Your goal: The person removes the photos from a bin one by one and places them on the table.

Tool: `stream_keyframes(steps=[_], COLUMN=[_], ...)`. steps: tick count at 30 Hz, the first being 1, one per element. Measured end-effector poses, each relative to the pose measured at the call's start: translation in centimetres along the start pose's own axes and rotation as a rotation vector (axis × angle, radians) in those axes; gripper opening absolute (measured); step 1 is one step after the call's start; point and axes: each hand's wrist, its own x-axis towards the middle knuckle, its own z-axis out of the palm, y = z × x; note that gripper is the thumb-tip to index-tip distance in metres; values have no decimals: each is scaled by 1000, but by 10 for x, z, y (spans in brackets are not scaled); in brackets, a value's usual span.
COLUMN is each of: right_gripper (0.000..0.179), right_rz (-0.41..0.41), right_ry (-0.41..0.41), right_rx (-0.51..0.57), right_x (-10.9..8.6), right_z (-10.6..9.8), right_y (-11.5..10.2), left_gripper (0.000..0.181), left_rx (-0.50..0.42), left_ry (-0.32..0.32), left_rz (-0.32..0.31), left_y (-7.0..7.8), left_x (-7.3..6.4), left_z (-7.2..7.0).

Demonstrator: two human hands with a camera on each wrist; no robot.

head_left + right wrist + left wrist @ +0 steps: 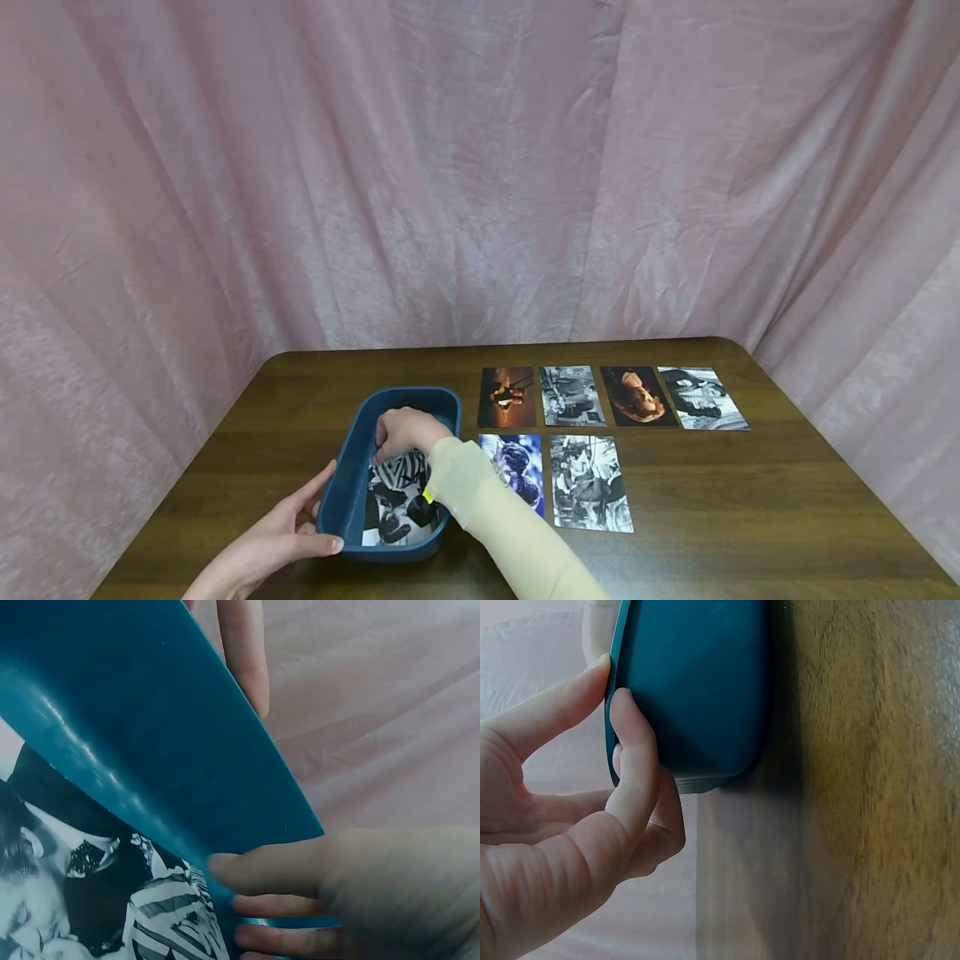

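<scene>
A blue plastic bin (347, 500) stands on the table, with a black-and-white photo print (397, 508) lying face up inside it. My left hand (277, 533) grips the bin at its near left corner. In the left wrist view its thumb is at the rim and its bent fingers lie against the outer wall. My right hand (408, 432) reaches down into the bin. The right wrist view has its fingertips (225, 864) right at the edge of the print, which shows people and striped cloth. My right forearm hides part of the bin's right side.
To the right of the bin, several photo prints lie in two rows, among them a dark orange one (507, 397), a portrait (639, 397) and a bluish one (517, 467) partly behind my sleeve. Pink curtains (480, 183) hang behind the wooden table (750, 508).
</scene>
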Motion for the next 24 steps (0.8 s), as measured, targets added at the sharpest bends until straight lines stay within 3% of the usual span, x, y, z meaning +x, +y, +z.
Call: stream_keyframes(steps=[6,12,21,24], right_gripper=[30,25,2,15], right_rz=[-11,-9,-96,-90], right_ry=[-65,-74,-119,-171], right_rx=[-15,-17,29,92], right_x=[-4,-6,-7,-12], right_z=[1,0,-11,-19], right_y=[-2,-3,3,7], left_gripper=[99,99,100,99], left_rx=[-6,-4,-1,8], left_ry=[-11,-10,3,12], left_rz=[7,3,12,-1], left_y=[-1,0,0,-1], left_x=[0,-1,0,1], left_z=[-1,-1,0,-1])
